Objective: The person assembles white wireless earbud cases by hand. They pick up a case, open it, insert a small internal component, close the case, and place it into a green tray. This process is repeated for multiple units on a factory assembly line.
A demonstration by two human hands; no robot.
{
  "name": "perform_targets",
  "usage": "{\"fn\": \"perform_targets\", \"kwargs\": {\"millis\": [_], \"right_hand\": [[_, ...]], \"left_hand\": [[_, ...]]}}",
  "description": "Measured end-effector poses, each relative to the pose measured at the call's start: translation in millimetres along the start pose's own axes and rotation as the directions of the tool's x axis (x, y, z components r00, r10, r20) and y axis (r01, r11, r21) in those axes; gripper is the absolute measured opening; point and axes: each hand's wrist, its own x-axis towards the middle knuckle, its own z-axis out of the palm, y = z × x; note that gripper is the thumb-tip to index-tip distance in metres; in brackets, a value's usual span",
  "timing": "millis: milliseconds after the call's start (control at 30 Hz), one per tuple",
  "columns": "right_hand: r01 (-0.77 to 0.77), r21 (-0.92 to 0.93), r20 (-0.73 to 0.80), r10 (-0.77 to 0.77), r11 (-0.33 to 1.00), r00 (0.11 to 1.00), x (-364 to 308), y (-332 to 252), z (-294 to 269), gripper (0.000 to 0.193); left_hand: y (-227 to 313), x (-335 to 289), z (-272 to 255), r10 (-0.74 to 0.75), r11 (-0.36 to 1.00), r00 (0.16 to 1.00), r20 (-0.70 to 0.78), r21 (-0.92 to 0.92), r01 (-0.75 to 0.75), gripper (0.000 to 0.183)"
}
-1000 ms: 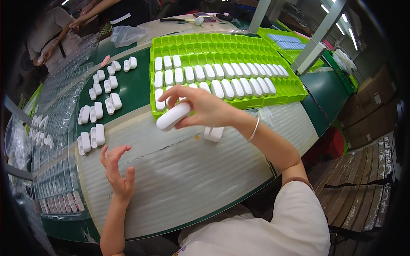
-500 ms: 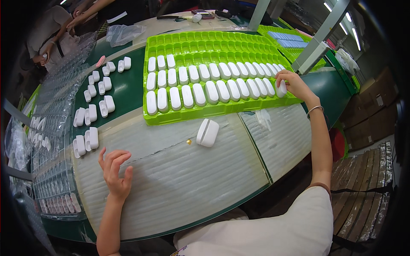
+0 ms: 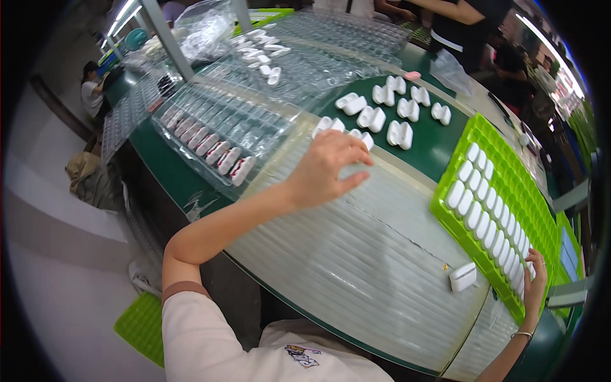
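White cases (image 3: 328, 125) sit partly behind the left hand (image 3: 328, 167).

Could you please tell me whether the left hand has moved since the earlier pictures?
Yes: the left hand has moved forward, toward the open white cases.

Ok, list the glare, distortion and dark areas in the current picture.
Head view: fisheye bends the near edge of the table; head view: corners fall to black; head view: lights glare white, upper left and upper right; head view: the clear tray shows pale reflections.
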Motion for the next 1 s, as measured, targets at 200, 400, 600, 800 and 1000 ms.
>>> {"fn": "perform_targets", "kwargs": {"millis": [200,400,600,800,1000], "right_hand": [[0.154,0.138,0.145,-0.174,0.978,0.974,49.4,-126.9,30.4,0.026],[0.111,0.499,0.231,-0.255,0.859,0.939,86.1,-222.3,95.6,0.037],[0.247,0.448,-0.002,-0.275,0.859,0.961,116.6,-278.2,185.9,0.048],[0.350,0.376,-0.052,-0.358,0.858,0.932,143.6,-306.2,216.4,0.059],[0.394,0.274,-0.015,-0.406,0.877,0.914,141.6,-311.0,213.8,0.063]], "left_hand": [[-181.1,-38.7,-123.6,-0.399,0.782,0.863,-0.311,0.376,0.497,0.017],[-317.7,-76.5,-218.1,-0.641,0.339,0.554,-0.532,0.451,0.826,0.025],[-394.6,-30.1,-182.9,-0.643,0.289,0.607,-0.467,0.586,0.757,0.027],[-459.8,-34.0,-209.4,-0.750,0.155,0.490,-0.444,0.602,0.783,0.035],[-491.7,-36.6,-217.3,-0.850,0.432,0.514,-0.115,0.406,0.805,0.044]]}}
